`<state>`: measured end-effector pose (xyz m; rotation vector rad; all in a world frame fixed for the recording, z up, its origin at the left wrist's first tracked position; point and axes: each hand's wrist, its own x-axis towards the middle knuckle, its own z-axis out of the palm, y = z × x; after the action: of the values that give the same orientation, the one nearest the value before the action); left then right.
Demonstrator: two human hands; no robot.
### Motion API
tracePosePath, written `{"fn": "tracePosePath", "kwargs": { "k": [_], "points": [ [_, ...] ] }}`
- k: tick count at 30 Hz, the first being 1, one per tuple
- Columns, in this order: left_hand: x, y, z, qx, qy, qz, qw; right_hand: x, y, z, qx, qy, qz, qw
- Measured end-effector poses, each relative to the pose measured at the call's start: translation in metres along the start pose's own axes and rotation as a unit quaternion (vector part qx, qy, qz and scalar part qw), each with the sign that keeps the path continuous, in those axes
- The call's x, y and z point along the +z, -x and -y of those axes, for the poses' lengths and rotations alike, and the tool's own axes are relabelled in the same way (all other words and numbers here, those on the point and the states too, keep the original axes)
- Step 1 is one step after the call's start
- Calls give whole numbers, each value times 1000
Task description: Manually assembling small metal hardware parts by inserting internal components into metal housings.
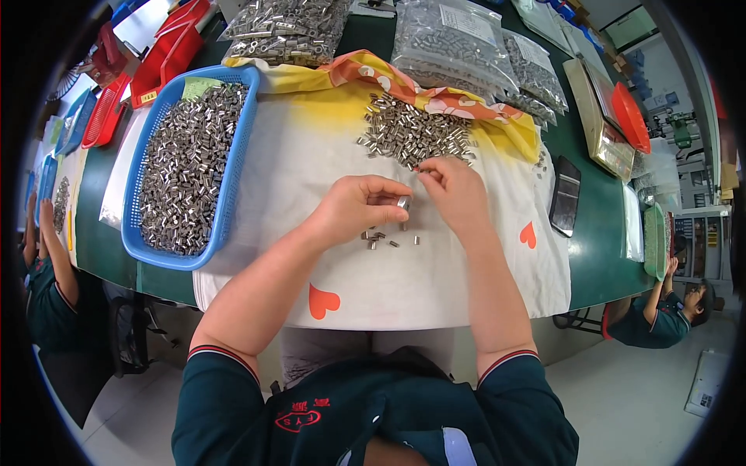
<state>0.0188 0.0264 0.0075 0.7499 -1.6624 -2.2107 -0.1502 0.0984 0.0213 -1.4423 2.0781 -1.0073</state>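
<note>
1. Head view: the left hand (350, 208) is holding a shiny metal piece (403, 203) over the middle of the white cloth (311, 155). Its thumb and fingers are clamping on it.
2. The right hand (456, 190) is sitting by the near side of the metal pile (412, 132), which is lying toward the cloth's far edge. Its fingers are bending close; I cannot tell if they are pinching anything.
3. Picking one piece at a time and gripping it snugly is probably working best.
4. Counting: two hands are working; about six loose pieces (416, 240) are lying below them; one blue basket (167, 260) is standing at the cloth's left edge. The pile is holding too many for counting.
</note>
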Motion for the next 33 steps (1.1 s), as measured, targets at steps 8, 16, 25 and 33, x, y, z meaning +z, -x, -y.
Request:
{"fn": "tracePosePath", "kwargs": {
  "k": [8,16,25,33],
  "points": [
    [-2,0,0,-13,3,-4,1000,7,3,-3,-43,149,-2,988],
    [-4,-1,1,16,26,-7,1000,8,6,3,-70,147,-21,986],
    [-8,-2,1,36,120,-15,992,4,13,14,-35,-236,74,968],
    [-8,1,-5,20,9,-39,999,0,17,28,-30,-189,98,977]
  ]
}}
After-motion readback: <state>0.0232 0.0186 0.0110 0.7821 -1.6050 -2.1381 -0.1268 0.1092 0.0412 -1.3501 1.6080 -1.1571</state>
